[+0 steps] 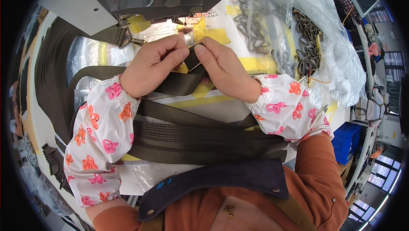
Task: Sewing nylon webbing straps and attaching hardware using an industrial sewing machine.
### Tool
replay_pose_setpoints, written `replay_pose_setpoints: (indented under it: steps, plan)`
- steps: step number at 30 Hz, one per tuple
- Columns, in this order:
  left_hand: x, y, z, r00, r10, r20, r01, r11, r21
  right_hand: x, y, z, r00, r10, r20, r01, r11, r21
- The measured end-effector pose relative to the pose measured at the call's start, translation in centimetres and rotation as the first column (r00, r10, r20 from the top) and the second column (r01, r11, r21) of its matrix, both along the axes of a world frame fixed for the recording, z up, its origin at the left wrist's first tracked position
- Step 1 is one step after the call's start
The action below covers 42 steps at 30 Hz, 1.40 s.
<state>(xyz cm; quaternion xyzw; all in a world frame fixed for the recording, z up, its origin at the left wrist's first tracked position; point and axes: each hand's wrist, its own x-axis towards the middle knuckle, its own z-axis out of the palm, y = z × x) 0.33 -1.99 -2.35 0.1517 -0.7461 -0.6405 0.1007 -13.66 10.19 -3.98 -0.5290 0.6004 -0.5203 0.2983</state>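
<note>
A dark olive webbing strap is folded between my two hands, just in front of the sewing machine's needle area. My left hand pinches the strap's folded end with thumb and fingers. From the other side my right hand grips the same fold, its thumb pressed on top. A thin light line, perhaps a metal edge or a thread, shows on the fold between the thumbs; which it is I cannot tell. Several more webbing straps lie stacked across the table below my wrists.
The dark sewing machine head stands right beyond my hands. At the right, a clear plastic bag lies around bronze metal rings. A thick bundle of webbing curves along the left. A blue bin stands by the right table edge.
</note>
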Motion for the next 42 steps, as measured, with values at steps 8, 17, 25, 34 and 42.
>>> replay_pose_setpoints:
  steps: [8, 17, 25, 34, 42]
  plan:
    - [-0.2, 0.0, 0.5, 0.999, -0.003, 0.047, 0.007, 0.996, -0.091, -1.1, 0.2, 0.8, 0.991, 0.046, -0.123, -0.053, 0.997, -0.055]
    - [0.2, 0.9, 1.1, 0.994, 0.113, 0.010, -0.097, 0.888, -0.449, -0.8, -0.2, 1.1, 0.999, 0.047, -0.023, -0.047, 0.999, -0.019]
    - [-0.1, 4.4, 2.2, 0.839, -0.498, -0.217, -0.017, 0.375, -0.927, -2.4, -1.9, 2.5, 0.657, -0.150, 0.739, -0.150, 0.935, 0.322]
    - [0.5, 0.5, -1.0, 0.984, 0.072, -0.161, -0.175, 0.497, -0.850, -2.6, -1.4, 2.7, 0.612, -0.139, 0.778, -0.306, 0.866, 0.395]
    - [0.9, -1.6, -2.0, 0.990, -0.066, -0.124, -0.116, 0.110, -0.987, -2.1, -1.3, 1.5, 0.987, -0.101, -0.124, 0.101, 0.995, -0.004]
